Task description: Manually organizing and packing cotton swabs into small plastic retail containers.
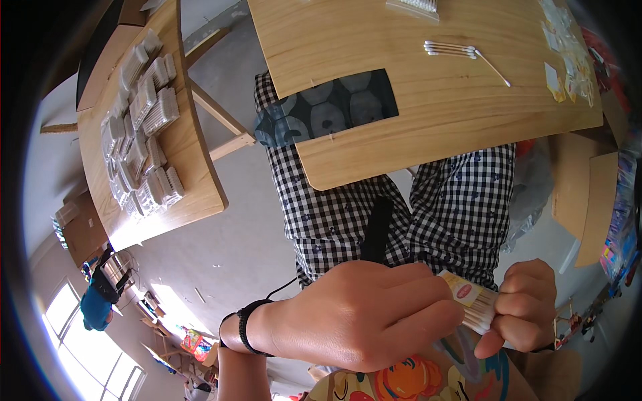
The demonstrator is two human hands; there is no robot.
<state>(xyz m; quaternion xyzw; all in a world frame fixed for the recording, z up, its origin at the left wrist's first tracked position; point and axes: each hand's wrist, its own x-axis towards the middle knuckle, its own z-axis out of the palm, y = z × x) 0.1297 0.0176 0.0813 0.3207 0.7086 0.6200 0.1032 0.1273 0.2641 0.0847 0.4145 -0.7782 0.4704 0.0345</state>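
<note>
Low in the picture, close to my body, both hands grip one small clear packet of cotton swabs [473,302] with a yellow and pink label. My left hand [361,314], a black band on its wrist, curls over the packet's left end. My right hand [528,306] pinches the right end with closed fingers. On the wooden table [374,154] above lie several loose cotton swabs [461,52], one set apart at an angle.
A dark patterned rectangle [334,107] lies on the table's near edge. Small clear bags [568,53] sit at the table's right side. A second wooden table [194,180] on the left carries several filled swab packets [144,127]. My checked trousers [401,214] show below.
</note>
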